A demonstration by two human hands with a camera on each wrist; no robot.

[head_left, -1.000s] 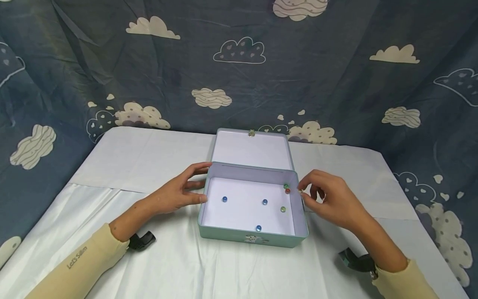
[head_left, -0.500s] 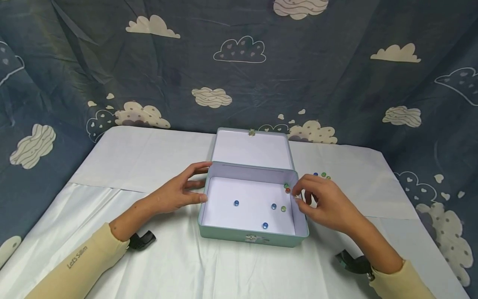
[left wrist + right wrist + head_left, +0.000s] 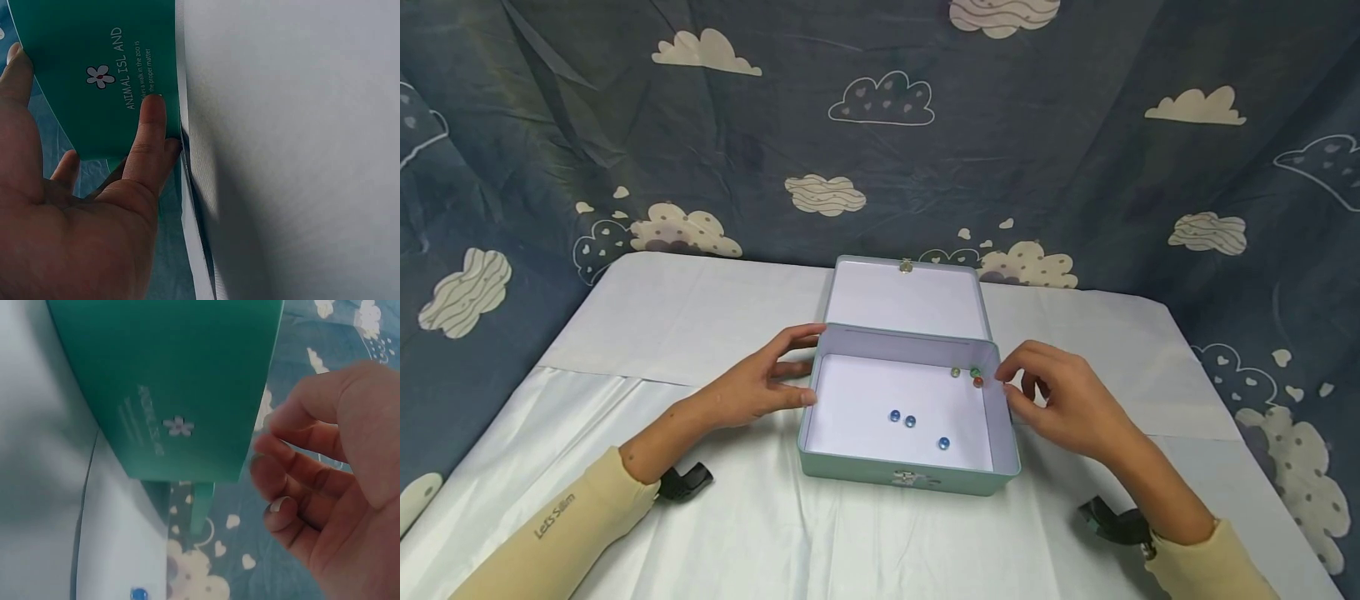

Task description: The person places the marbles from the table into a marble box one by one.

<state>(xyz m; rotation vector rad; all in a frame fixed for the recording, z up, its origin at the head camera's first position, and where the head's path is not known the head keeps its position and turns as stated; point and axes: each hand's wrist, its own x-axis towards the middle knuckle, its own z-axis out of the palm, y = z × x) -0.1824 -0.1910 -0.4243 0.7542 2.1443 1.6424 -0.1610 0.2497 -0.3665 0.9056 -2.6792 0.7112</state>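
A green tin box (image 3: 850, 468) sits with its lid (image 3: 906, 296) folded back. Inside lie several glass marbles: blue ones such as this marble (image 3: 943, 443), a green marble (image 3: 975, 372), a red marble (image 3: 977, 382) and a yellowish marble (image 3: 955, 372). My left hand (image 3: 745, 387) rests against the left wall, fingers extended and spread along it, thumb at the rim. Beside the right wall is my right hand (image 3: 1063, 404), its fingers curled and thumb near the index fingertip. I cannot tell whether a small thing is between those fingertips.
White cloth (image 3: 715, 517) covers the table. A blue marble (image 3: 139, 593) lies on it outside the box in the right wrist view. Behind the table hangs a dark curtain (image 3: 880, 150) with cloud prints.
My right hand dips left over the box's right rim, then draws back right. Marbles roll inside: the blue ones shift, and the yellowish one ends near the back wall. My left hand stays put.
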